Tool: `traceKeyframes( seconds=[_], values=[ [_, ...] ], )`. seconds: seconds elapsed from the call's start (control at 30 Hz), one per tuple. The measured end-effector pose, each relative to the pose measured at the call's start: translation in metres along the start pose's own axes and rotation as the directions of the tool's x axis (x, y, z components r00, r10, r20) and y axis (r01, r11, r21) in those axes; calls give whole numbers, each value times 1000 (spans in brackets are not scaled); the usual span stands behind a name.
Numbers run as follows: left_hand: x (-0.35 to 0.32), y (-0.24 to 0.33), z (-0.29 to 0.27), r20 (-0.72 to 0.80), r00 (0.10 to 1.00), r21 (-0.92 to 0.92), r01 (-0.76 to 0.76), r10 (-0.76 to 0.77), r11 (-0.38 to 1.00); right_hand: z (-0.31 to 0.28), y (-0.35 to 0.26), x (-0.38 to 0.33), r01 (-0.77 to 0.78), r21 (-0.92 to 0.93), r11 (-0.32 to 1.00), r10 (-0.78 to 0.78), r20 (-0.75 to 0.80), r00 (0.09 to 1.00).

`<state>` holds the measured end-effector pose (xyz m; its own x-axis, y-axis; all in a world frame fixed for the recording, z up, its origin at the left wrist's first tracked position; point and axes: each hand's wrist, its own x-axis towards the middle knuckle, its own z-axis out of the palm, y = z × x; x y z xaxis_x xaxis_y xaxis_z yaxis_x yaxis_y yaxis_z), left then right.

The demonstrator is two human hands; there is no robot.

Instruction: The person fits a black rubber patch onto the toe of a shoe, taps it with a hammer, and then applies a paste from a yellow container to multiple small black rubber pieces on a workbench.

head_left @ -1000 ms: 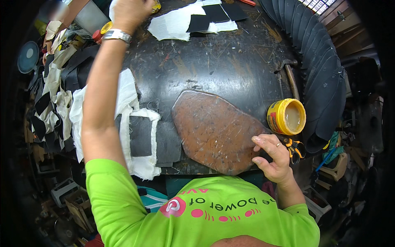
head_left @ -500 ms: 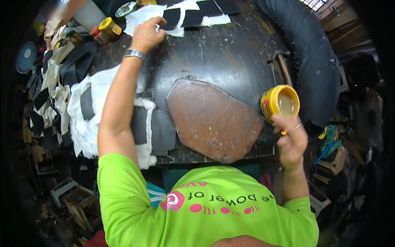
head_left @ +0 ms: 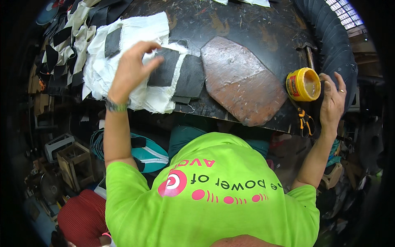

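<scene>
My left hand [head_left: 133,70] hovers over a layered stack of white cloth [head_left: 144,31] and black rectangular pieces [head_left: 163,69]. Its thumb and forefinger are apart, with nothing visible between them. Larger dark pieces [head_left: 190,78] lie at the right of that stack. My right hand [head_left: 333,99] is beside an open yellow jar [head_left: 295,85] of pale, cloudy liquid, its fingers spread near the rim; whether they touch the jar I cannot tell. Between the hands lies a flat, reddish-brown slab [head_left: 242,84] with an irregular outline.
Scissors with black and orange handles [head_left: 305,122] lie at the table's front edge below the jar. A hammer [head_left: 310,57] rests behind it, alongside a big ribbed black rubber piece [head_left: 335,39]. Cloth and black scraps [head_left: 68,53] heap up at the left.
My left hand has come back from the far cloth pieces to the nearer stack. My right hand has shifted to the jar's right side and its fingers have spread. The view has tilted nearer.
</scene>
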<state>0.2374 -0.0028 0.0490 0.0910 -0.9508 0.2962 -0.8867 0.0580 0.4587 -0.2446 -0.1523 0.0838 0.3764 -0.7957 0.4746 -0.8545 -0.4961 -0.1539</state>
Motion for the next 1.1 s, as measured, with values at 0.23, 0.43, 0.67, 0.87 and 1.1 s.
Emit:
traceKeyframes(
  seconds=[0.23,0.43,0.67,0.87,1.1],
  values=[
    [-56,52,45,55,992,-16,-113,113,993,-14,-34,-50,-28,-271,962,62,117,991],
    [-60,38,36,6,999,-191,-33,35,981,-32,-80,-51,-155,76,985,113,395,912],
    [-29,-82,-14,-366,921,217,221,-131,951,11,-135,-47,9,613,790,-269,333,903],
    [-18,-154,-18,-437,857,42,323,-273,945,27,-153,-43,74,694,716,-409,331,850],
    [-3,-151,-27,-346,723,-385,472,-598,793,35,-151,-38,13,650,760,-399,451,798]
  ],
)
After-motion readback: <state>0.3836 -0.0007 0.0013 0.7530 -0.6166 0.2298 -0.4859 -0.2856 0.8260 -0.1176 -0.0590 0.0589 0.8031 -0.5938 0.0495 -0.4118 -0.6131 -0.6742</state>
